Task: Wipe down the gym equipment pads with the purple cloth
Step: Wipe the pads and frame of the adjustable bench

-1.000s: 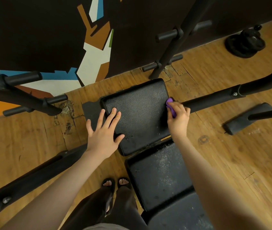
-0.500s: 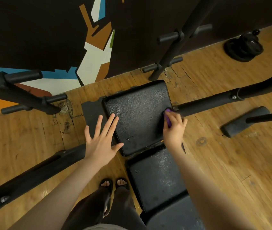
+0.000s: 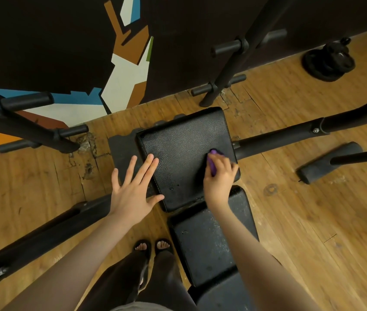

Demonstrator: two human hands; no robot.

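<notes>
A black leather-grain bench pad [image 3: 182, 151] lies in the middle of the view. My right hand [image 3: 219, 176] grips a bunched purple cloth [image 3: 212, 161] and presses it on the pad's right side; most of the cloth is hidden under the fingers. My left hand [image 3: 133, 187] is spread flat, fingers straight, with the fingertips at the pad's left edge. A second, dusty black pad [image 3: 207, 241] sits just below the first, under my right forearm.
Black steel frame bars run at the left [image 3: 32, 241] and right [image 3: 290, 135]. Rack uprights with pegs [image 3: 241, 63] stand by the painted wall. Weight plates [image 3: 328, 61] lie on the wood floor at top right. My sandalled feet [image 3: 153, 245] stand beside the lower pad.
My right hand has slid the cloth from the pad's right edge inward onto its surface. My left hand has shifted slightly down and left, toward the pad's edge.
</notes>
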